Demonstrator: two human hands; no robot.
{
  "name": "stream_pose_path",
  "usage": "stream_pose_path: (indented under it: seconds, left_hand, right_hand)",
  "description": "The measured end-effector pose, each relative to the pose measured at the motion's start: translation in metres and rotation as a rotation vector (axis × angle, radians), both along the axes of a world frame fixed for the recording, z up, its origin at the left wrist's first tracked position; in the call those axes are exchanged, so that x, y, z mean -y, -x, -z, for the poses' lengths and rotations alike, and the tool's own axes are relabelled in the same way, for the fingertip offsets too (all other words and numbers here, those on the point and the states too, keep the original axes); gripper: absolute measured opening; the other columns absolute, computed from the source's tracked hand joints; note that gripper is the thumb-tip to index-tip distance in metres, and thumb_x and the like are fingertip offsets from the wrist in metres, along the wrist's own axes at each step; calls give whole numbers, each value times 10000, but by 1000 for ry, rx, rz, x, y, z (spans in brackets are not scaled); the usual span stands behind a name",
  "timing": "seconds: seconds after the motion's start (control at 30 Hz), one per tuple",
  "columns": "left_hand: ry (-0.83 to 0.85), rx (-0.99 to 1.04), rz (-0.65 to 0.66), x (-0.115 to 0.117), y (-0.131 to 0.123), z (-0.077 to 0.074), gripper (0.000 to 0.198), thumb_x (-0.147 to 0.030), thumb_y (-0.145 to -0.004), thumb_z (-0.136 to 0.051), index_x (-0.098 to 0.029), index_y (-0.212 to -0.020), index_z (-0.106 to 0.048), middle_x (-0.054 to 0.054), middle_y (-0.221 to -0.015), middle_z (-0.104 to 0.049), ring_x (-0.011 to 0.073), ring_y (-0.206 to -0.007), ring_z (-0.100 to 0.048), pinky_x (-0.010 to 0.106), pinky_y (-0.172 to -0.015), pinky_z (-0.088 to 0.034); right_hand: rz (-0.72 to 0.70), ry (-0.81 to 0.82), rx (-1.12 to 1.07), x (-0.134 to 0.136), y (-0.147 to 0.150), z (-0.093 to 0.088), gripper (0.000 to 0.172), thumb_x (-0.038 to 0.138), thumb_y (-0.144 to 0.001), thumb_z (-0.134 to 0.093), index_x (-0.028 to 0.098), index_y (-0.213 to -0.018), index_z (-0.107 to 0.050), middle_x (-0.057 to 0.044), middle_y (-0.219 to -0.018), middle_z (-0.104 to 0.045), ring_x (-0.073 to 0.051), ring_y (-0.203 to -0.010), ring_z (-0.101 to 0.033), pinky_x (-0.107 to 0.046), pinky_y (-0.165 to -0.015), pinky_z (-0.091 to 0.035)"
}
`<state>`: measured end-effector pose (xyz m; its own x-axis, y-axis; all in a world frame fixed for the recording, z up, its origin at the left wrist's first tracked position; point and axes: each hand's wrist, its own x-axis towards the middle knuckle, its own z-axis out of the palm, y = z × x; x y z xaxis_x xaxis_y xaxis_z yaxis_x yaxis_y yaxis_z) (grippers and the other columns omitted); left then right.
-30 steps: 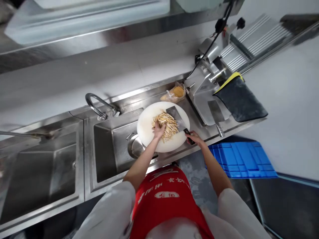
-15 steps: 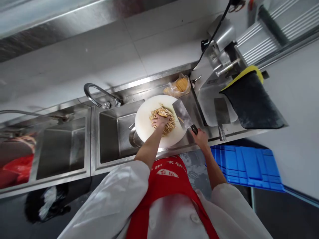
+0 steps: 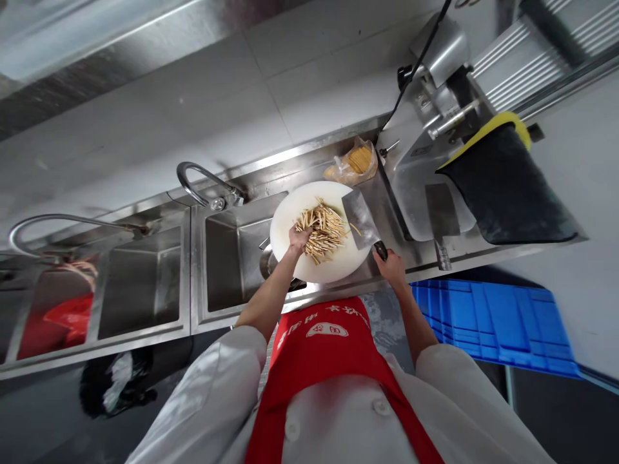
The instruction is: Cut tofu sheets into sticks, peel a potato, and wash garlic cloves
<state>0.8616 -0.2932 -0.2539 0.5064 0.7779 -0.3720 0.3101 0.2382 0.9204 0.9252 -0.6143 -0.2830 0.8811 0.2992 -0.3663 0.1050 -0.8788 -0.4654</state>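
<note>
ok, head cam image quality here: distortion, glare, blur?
Head view: strong wide-angle warp, counter edges and faucet bow; bright glare on the steel backsplash rim behind the cutting board; corners smeared; left hand, cleaver and cut strips sharp enough.
</note>
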Motion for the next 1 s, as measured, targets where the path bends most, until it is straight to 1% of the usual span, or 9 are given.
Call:
stream_pose_path:
  seconds: [0.1,0.2,0.27,0.43,0.6,0.73,0.87,0.93,1.0]
  left_hand:
    - [36,42,4,-7,12,-9,382,-185,-620,-829,-114,-979,-717,114,-903,-758,234,-810,-711,349,-717,-593]
    - [25,19,74,-11,20,-19,399,-208,-612,-840,-106,-982,-732,97,-814,-748,240,-748,-711,321,-626,-577]
    - [12,9,115,-10,22,-26,414,-220,-609,-845,-108,-993,-737,83,-783,-739,231,-709,-706,307,-593,-566]
    - [29,82,143,0,18,-42,457,-194,-608,-852,-111,-1042,-737,75,-812,-752,242,-769,-723,313,-656,-596]
    - [51,128,173,4,17,-53,388,-160,-628,-807,-110,-1001,-716,63,-796,-734,242,-760,-721,323,-673,-594]
    - [40,156,190,1,23,-71,370,-126,-647,-803,-119,-1002,-703,71,-867,-731,256,-840,-727,348,-738,-608]
    - [21,164,171,-11,39,-92,335,-118,-648,-801,-117,-969,-702,74,-858,-729,254,-829,-720,341,-717,-613]
    - [-5,174,147,-23,51,-98,354,-152,-630,-825,-124,-960,-698,66,-845,-732,240,-806,-718,321,-694,-615]
    - [-39,193,119,-38,68,-101,389,-199,-599,-851,-135,-948,-692,57,-858,-744,223,-790,-716,301,-680,-616]
  right_hand:
    - [5,-1,-1,0,2,0,530,554,-1014,-501,86,-1163,-699,-220,-1024,-759,-313,-975,-725,-337,-832,-484]
    - [10,-6,-1,0,4,2,529,554,-1006,-507,87,-1151,-708,-215,-1026,-762,-304,-966,-721,-328,-817,-482]
    - [15,-11,6,0,6,3,523,550,-1001,-516,86,-1140,-712,-214,-1021,-764,-299,-956,-717,-322,-808,-479]
    - [29,5,8,0,12,5,497,536,-995,-531,95,-1122,-721,-212,-1030,-765,-306,-959,-716,-324,-816,-470]
    - [50,-5,-12,1,19,5,491,542,-993,-532,105,-1117,-717,-205,-1034,-763,-309,-983,-714,-321,-819,-466]
    - [58,-13,-29,0,24,1,497,556,-990,-530,111,-1106,-718,-201,-1039,-761,-299,-979,-711,-318,-824,-466]
    - [76,-1,-27,-1,27,-1,501,557,-982,-537,103,-1089,-719,-209,-1033,-758,-304,-978,-705,-323,-827,-462]
    - [87,5,-28,-2,27,-1,507,559,-974,-541,99,-1084,-721,-212,-1018,-758,-311,-967,-706,-328,-818,-458]
    - [93,0,-31,-2,28,0,515,566,-964,-540,99,-1079,-725,-209,-1002,-758,-313,-949,-705,-332,-804,-455]
